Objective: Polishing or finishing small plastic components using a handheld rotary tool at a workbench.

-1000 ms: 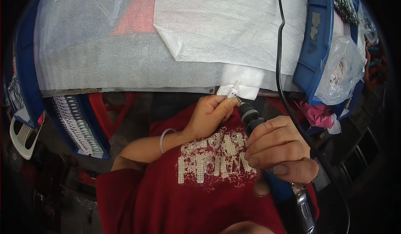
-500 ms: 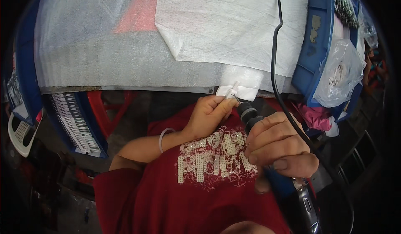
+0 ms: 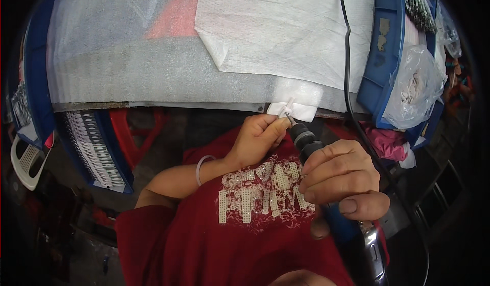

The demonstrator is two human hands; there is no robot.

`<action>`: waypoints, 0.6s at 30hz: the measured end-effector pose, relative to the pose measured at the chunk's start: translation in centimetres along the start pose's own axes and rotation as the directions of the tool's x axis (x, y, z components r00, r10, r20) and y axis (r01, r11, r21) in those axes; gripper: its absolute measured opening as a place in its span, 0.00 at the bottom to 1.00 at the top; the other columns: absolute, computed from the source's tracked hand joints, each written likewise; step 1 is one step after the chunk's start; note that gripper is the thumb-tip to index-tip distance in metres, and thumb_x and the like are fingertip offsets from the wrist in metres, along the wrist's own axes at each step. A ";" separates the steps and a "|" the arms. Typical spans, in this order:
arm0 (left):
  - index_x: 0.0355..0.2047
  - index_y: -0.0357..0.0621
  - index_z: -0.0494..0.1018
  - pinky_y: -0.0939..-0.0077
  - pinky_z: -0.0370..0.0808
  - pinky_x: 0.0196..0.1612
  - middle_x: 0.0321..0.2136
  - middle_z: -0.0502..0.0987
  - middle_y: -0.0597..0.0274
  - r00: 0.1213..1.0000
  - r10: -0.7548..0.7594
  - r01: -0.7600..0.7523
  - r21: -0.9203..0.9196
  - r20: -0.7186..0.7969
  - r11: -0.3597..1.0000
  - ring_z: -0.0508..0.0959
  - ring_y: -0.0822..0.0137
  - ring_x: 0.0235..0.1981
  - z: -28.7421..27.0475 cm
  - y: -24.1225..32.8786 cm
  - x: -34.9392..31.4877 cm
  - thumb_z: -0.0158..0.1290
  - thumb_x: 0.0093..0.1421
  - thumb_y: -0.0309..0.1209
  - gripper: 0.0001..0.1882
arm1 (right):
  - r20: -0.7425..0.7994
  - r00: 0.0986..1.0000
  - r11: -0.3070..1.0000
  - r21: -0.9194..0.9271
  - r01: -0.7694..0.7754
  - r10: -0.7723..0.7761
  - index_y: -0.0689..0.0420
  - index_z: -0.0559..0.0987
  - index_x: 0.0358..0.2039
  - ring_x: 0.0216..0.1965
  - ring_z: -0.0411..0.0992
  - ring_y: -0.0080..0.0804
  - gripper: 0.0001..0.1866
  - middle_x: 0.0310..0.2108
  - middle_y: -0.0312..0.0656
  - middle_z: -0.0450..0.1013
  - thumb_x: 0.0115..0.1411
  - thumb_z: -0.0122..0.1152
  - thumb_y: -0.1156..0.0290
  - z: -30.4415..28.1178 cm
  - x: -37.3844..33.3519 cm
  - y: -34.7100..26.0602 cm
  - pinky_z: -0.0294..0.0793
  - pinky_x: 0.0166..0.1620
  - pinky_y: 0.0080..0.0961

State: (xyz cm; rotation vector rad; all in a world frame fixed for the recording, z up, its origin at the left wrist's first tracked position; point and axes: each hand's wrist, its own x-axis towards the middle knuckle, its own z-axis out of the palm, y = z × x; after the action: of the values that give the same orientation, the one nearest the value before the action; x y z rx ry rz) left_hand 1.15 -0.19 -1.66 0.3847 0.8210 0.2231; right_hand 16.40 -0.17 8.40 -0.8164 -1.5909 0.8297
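A slim rotary tool [image 3: 309,145] is gripped by the right hand [image 3: 339,184], right of centre in the frame, with the fingers wrapped round its dark body and the thumb laid across the blue grip lower down. The tool's tip is pointed up and to the left, toward a small white part [image 3: 287,107] just above the middle of the frame. That part is pinched between the fingertips of the left hand [image 3: 258,138], which is closed on it directly beside the tool's nose — tip and part appear to touch, though the exact contact is too small to be told. A thin pale bangle [image 3: 200,166] is worn on the left wrist.

Behind the part, a small white pad [image 3: 301,102] is draped over the near edge of the table [image 3: 153,104], which is covered by a sheet of grey foam [image 3: 127,66]. A white cloth [image 3: 286,30] is spread over the upper middle of it.

A black cord [image 3: 349,81] runs down the right side of the frame, past a blue tray [image 3: 380,56] and a clear plastic bag [image 3: 416,84] at the upper right. A red shirt [image 3: 229,235] with pale flecks of dust fills the lower centre.
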 end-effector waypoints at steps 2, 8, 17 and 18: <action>0.21 0.39 0.72 0.86 0.57 0.19 0.15 0.66 0.75 1.000 -0.009 0.009 0.012 -0.007 1.000 0.61 0.83 0.17 0.0 0.0 0.0 0.50 0.65 0.33 0.16 | -0.009 1.000 1.000 -0.005 -0.022 0.022 0.56 0.60 0.41 0.21 0.76 0.31 0.25 0.26 0.44 0.75 0.55 0.67 0.61 0.4 0.1 0.1 0.78 0.26 0.26; 0.22 0.39 0.72 0.86 0.57 0.19 0.15 0.66 0.76 1.000 -0.027 0.027 0.017 -0.003 0.999 0.61 0.84 0.17 0.0 0.1 -0.1 0.49 0.66 0.33 0.16 | 0.005 0.998 0.998 -0.001 -0.057 0.057 0.56 0.61 0.36 0.21 0.75 0.32 0.23 0.26 0.45 0.75 0.55 0.68 0.61 0.4 0.7 0.0 0.77 0.25 0.25; 0.22 0.40 0.72 0.86 0.57 0.19 0.15 0.66 0.76 1.000 0.005 -0.005 0.004 -0.015 1.000 0.61 0.84 0.17 -0.3 -0.6 0.0 0.49 0.66 0.33 0.16 | -0.024 1.000 1.000 0.027 -0.009 0.010 0.56 0.61 0.35 0.20 0.75 0.32 0.22 0.25 0.46 0.75 0.55 0.68 0.62 0.8 0.7 0.5 0.77 0.23 0.26; 0.22 0.40 0.72 0.86 0.57 0.19 0.15 0.66 0.76 1.000 0.007 -0.007 0.007 -0.012 1.000 0.61 0.84 0.17 -0.2 -0.3 0.0 0.49 0.66 0.33 0.16 | -0.013 1.000 0.999 0.028 -0.018 0.019 0.56 0.61 0.36 0.21 0.75 0.32 0.23 0.25 0.45 0.75 0.55 0.68 0.62 0.7 0.6 0.4 0.77 0.23 0.26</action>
State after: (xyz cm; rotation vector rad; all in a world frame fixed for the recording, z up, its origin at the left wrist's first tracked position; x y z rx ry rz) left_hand 1.03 -0.46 -1.91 0.3932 0.8326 0.2293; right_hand 15.60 0.54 8.24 -0.8164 -1.5588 0.8559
